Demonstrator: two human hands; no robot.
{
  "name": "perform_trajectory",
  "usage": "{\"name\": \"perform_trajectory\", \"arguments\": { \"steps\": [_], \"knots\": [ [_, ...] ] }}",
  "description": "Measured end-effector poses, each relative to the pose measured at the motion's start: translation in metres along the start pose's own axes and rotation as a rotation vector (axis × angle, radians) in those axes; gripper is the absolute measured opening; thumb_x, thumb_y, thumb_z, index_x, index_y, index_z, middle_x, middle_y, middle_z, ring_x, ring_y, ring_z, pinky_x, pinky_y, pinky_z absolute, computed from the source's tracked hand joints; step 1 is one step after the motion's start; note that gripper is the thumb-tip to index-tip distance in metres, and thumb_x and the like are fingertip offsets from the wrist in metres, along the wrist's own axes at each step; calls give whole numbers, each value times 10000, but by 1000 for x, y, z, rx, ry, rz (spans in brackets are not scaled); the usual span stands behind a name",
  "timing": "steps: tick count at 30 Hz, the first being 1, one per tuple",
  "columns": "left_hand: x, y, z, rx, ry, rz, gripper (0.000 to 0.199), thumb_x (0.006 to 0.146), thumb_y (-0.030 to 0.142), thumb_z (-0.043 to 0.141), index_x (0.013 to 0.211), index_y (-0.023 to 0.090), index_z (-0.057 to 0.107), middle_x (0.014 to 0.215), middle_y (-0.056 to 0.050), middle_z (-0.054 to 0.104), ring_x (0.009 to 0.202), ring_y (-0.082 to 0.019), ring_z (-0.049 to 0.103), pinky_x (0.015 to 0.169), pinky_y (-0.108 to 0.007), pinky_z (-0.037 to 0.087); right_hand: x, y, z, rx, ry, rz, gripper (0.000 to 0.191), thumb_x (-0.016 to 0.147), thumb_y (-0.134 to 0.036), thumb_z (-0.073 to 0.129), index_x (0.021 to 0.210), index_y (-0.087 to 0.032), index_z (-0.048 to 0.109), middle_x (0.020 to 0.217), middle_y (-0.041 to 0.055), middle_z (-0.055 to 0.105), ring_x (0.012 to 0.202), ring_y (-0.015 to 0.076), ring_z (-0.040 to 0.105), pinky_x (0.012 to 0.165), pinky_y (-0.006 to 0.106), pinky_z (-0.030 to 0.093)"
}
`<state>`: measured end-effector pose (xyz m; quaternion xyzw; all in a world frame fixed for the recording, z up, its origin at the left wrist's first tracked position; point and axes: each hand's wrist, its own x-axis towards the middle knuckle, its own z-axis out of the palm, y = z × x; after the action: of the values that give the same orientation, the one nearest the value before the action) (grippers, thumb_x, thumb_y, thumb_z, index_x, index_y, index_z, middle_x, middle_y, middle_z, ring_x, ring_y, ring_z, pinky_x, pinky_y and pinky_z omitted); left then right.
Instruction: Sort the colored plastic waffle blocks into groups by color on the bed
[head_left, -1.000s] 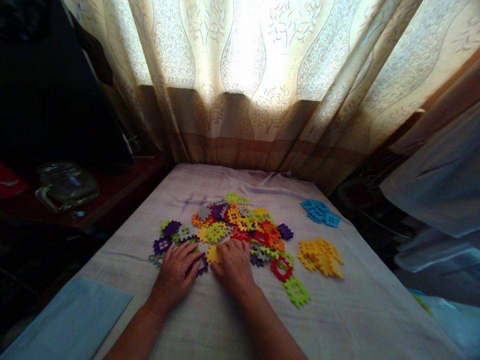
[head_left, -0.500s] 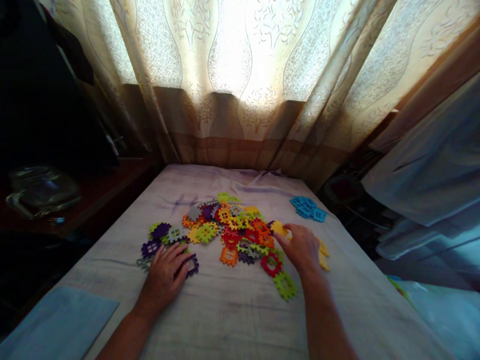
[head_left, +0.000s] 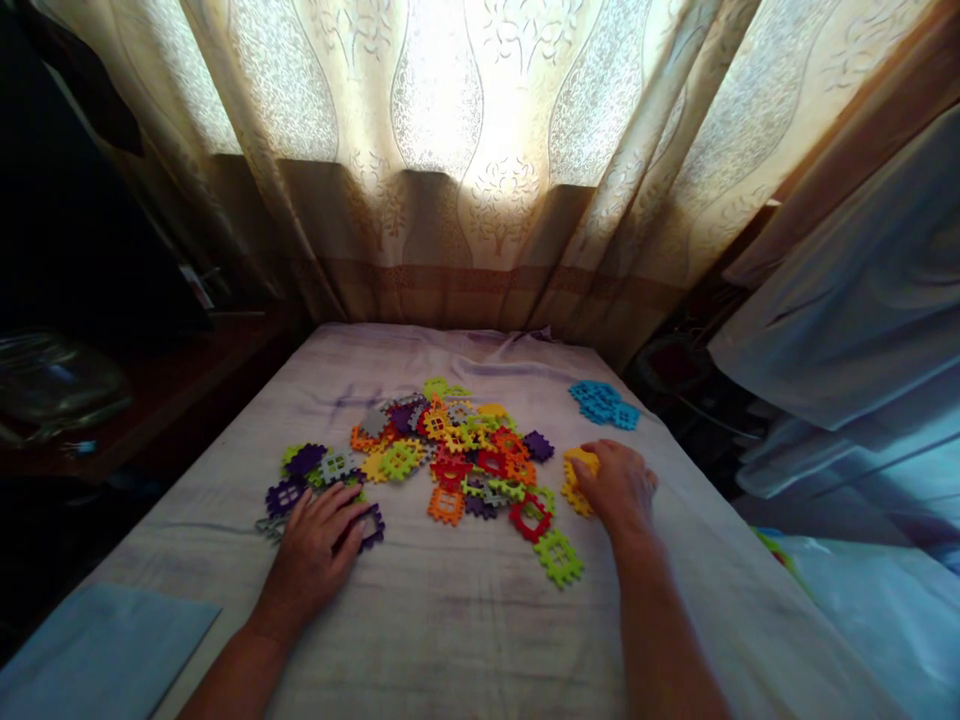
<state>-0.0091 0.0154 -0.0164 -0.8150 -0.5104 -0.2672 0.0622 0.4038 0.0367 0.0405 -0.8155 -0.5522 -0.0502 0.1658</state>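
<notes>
My left hand [head_left: 319, 545] lies with its fingers spread over purple, grey and green pieces, beside a purple frame piece [head_left: 373, 527] on the sheet. My right hand [head_left: 619, 482] is at the right, its thumb and fingers closed on a yellow piece [head_left: 579, 470]; other yellow ones are partly hidden beneath it. Between the hands is a mixed pile with an orange square piece [head_left: 446, 505], a red frame piece [head_left: 530, 517] and a lime green piece [head_left: 559, 558]. A purple piece [head_left: 538, 446] sits at the pile's right edge.
Blue pieces [head_left: 602, 401] form a separate group at the back right of the bed sheet [head_left: 450, 620]. A light blue cloth or sheet [head_left: 105, 645] is at the front left. Curtains [head_left: 450, 230] hang behind; a clear plastic bag [head_left: 870, 600] is at the right.
My right hand has moved right, away from the pile, with the yellow piece. The purple piece near it is now uncovered. My left hand stays over its pieces. The view has shifted slightly.
</notes>
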Motion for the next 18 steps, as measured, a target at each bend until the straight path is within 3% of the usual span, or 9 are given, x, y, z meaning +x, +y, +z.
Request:
{"name": "perform_trajectory", "arguments": {
  "steps": [5, 11, 15, 18],
  "knots": [
    [-1, 3, -1, -21, -7, -10, 293, 913, 378, 474, 1078, 280, 695, 1192, -64, 696, 1168, -270, 598, 1080, -544, 334, -19, -56, 3, 150, 66, -250, 205, 878, -269, 539, 958, -226, 723, 1180, 101, 653, 1132, 261, 531, 981, 422, 364],
    [0, 7, -3, -53, -22, -44, 282, 920, 347, 482, 1090, 277, 695, 1204, -67, 689, 1190, -260, 587, 1094, -547, 320, -50, -138, 18, 260, -119, -632, 228, 904, -267, 531, 1054, -243, 702, 1141, 65, 681, 1098, 214, 550, 998, 365, 365],
    [0, 8, -3, -62, -18, -55, 277, 916, 334, 490, 1090, 277, 697, 1202, -69, 690, 1195, -261, 583, 1097, -551, 318, -53, -179, 33, 263, -164, -733, 366, 884, -340, 565, 1240, -269, 620, 1335, 77, 584, 1252, 247, 463, 1052, 424, 326],
    [1, 9, -3, -61, -20, -51, 274, 917, 330, 487, 1086, 277, 696, 1198, -65, 693, 1189, -263, 588, 1093, -558, 320, -49, -196, 43, 230, -223, -769, 449, 875, -398, 576, 1308, -278, 564, 1409, 76, 525, 1317, 272, 399, 1081, 476, 286]
  ]
}}
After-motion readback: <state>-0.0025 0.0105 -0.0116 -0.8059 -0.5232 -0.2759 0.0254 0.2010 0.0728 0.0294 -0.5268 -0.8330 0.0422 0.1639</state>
